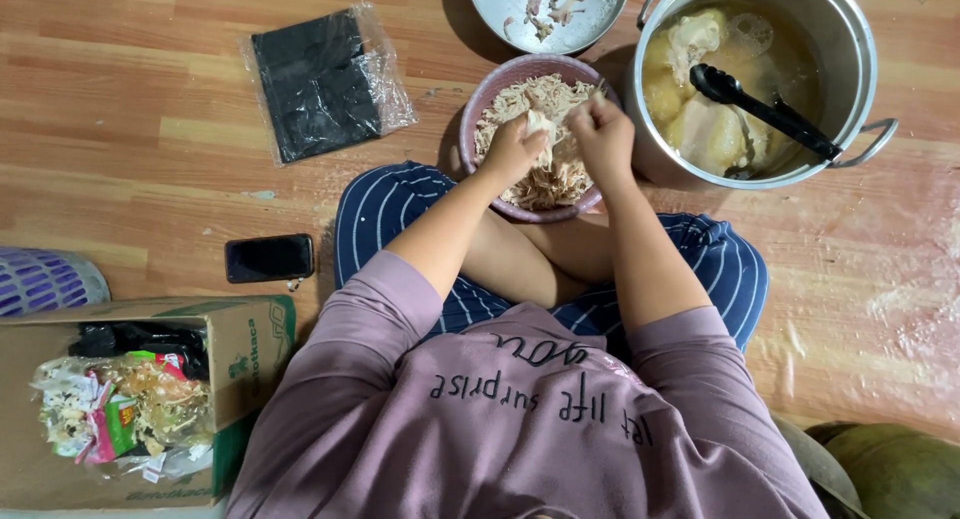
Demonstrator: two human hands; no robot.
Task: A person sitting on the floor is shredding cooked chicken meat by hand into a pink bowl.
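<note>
A pale piece of cooked chicken is pinched between both hands over the pink bowl, which sits on the wooden floor just in front of the person's crossed legs and is heaped with shredded meat. The left hand and the right hand are both closed on the piece, fingers curled, close together above the heap. Just right of the bowl stands a large steel pot of broth and whole chicken pieces, black tongs resting inside. Behind the bowl lies a metal plate with bones and scraps. The bowl looks full, so shreds could spill over its rim onto the floor, and the meat is likely slippery in the fingers. Further left lie a black packet, a phone and a cardboard box of rubbish.
</note>
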